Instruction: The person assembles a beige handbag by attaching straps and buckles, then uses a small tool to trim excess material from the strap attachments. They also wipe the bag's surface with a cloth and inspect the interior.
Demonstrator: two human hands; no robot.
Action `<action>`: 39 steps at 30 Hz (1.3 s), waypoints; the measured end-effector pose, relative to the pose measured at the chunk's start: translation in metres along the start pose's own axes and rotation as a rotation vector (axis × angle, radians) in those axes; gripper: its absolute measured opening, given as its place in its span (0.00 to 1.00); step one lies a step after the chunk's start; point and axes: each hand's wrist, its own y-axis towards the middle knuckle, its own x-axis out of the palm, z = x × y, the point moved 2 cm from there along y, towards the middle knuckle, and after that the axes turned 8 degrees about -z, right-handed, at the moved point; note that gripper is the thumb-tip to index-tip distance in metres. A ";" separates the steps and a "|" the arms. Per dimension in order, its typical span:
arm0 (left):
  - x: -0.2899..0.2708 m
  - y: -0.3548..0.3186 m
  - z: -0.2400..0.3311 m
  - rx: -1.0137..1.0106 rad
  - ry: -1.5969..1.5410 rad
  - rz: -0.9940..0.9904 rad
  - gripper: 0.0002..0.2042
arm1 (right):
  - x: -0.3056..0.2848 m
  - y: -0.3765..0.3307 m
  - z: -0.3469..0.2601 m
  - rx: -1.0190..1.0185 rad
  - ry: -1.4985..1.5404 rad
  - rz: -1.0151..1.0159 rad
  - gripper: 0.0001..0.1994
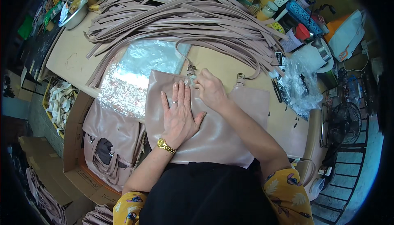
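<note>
A dusty-pink leather-like bag lies on the table in front of me. My left hand rests flat on it with fingers stretched out; a ring and a gold watch show on that arm. My right hand is closed in a pinch at the bag's top edge, beside the left fingertips. A small whitish scrap pokes out of its fingers; whether it is cloth or plastic is unclear. Just above sits a metal buckle with a strap. A second buckle is to the right.
A big heap of pink straps covers the table's back. Clear plastic bags lie left of the bag. At lower left, a cardboard box holds finished-looking pink bags. Crumpled plastic and a black pen lie at right.
</note>
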 end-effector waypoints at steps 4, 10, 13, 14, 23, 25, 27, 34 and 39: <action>0.003 -0.001 0.004 -0.007 0.040 -0.027 0.45 | 0.009 0.026 -0.006 -0.033 -0.187 0.012 0.02; 0.004 -0.001 0.001 0.004 0.034 0.048 0.44 | 0.009 0.004 -0.010 -0.028 -0.208 0.028 0.05; 0.005 0.000 0.002 0.019 0.018 0.041 0.45 | -0.031 -0.062 -0.020 0.051 -0.267 -0.037 0.03; 0.001 0.000 0.002 0.042 0.000 0.061 0.42 | -0.050 -0.082 -0.023 0.089 -0.277 -0.069 0.03; -0.016 0.041 0.028 0.206 -0.310 0.118 0.13 | -0.184 -0.136 0.037 0.517 -0.662 0.349 0.09; -0.002 0.047 0.016 0.183 -0.397 0.071 0.12 | -0.180 -0.124 0.020 0.415 -0.785 0.416 0.09; 0.004 0.047 0.012 0.224 -0.452 0.180 0.12 | -0.158 -0.105 0.006 0.259 -0.657 0.393 0.10; 0.010 0.045 0.009 0.278 -0.588 0.246 0.09 | -0.070 -0.052 -0.010 0.043 -0.349 -0.156 0.10; 0.010 0.046 0.011 0.302 -0.547 0.232 0.08 | -0.060 -0.048 -0.006 -0.153 -0.484 -0.177 0.05</action>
